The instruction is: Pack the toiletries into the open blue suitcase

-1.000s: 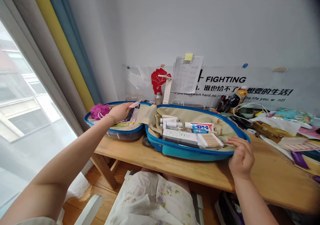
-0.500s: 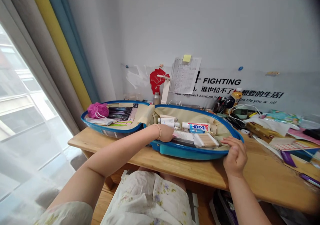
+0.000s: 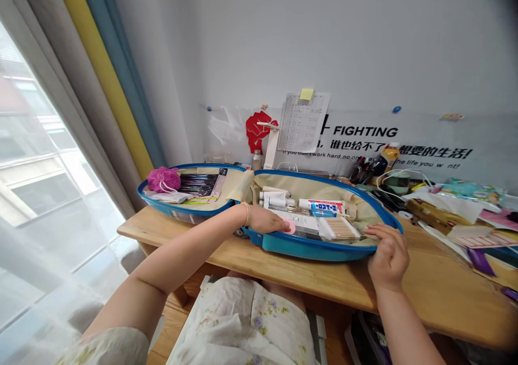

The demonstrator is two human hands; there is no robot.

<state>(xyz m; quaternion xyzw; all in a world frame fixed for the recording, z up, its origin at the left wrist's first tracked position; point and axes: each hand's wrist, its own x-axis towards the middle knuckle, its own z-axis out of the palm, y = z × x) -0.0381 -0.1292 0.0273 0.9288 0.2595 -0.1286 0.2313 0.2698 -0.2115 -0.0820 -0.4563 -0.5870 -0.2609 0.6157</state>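
A small blue suitcase [image 3: 307, 246] lies open on a wooden table [image 3: 429, 289]. Its right half holds white tubes [image 3: 275, 196], a toothpaste box [image 3: 321, 205], a white box [image 3: 301, 220] and a pack of cotton swabs [image 3: 339, 228]. My left hand [image 3: 267, 220] rests at the front left of this half, fingers closed on a small pink item [image 3: 288, 227]. My right hand [image 3: 390, 257] grips the case's right front rim, fingers curled over it. The left half [image 3: 182, 209] holds a pink bath puff [image 3: 163, 178] and flat packets [image 3: 198, 183].
The table's right side is crowded with papers, cables, bottles and packets [image 3: 453, 203]. A clear wall board with a "FIGHTING" print [image 3: 366, 132] and a pinned sheet [image 3: 302, 121] stands behind. Curtains and a window [image 3: 48, 154] are to the left. My lap in floral cloth [image 3: 243, 322] is below.
My left hand left the packets in the left half and came across to the front of the right half, now with a pink item in its fingers. My right hand stayed on the rim.
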